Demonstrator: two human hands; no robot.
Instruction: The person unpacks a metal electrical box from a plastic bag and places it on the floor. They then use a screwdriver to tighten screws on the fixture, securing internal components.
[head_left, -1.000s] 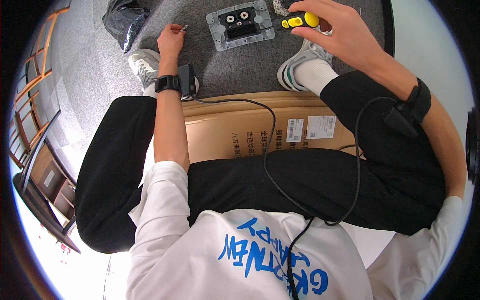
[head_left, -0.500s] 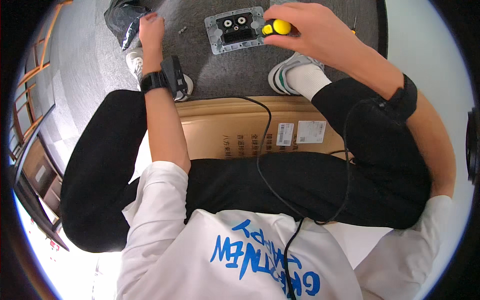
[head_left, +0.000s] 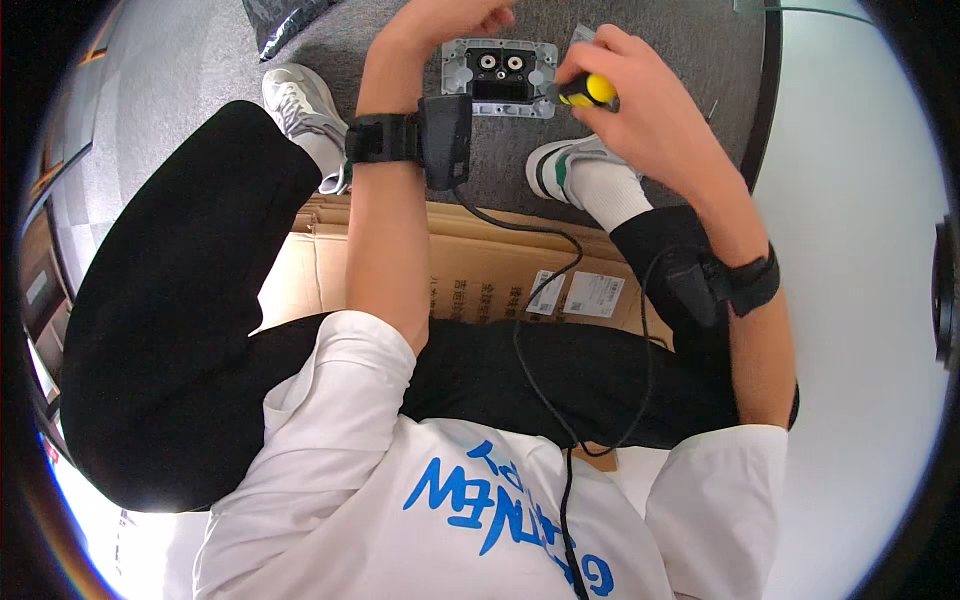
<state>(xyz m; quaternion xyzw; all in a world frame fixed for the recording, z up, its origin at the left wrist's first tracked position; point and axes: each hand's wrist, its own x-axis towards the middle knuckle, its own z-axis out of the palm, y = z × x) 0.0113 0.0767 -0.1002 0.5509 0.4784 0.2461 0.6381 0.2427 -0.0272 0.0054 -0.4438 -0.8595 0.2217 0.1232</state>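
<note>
My right hand (head_left: 645,110) grips a screwdriver (head_left: 601,88) by its yellow and black handle; its shaft does not show. The handle is beside the right edge of a grey rectangular plate (head_left: 457,76) with a black middle and two pale round fittings, flat on the floor. My left hand (head_left: 440,18) reaches over the plate's far side, partly cut off by the top edge of the picture. Its fingers are curled together, and whatever they hold, if anything, is hidden. Each of my wrists wears a black strapped device.
A black plastic bag (head_left: 285,22) lies on the grey carpet (head_left: 330,60) at the far left. Flat cardboard (head_left: 390,270) with white labels lies between my legs. My shoes (head_left: 300,105) flank the plate. A black cable (head_left: 520,330) hangs across my lap. A pale surface runs along the right.
My left hand has left the plastic bag and moved right to the plate's far side. The right hand with the screwdriver stays beside the plate's right edge. The view has shifted.
</note>
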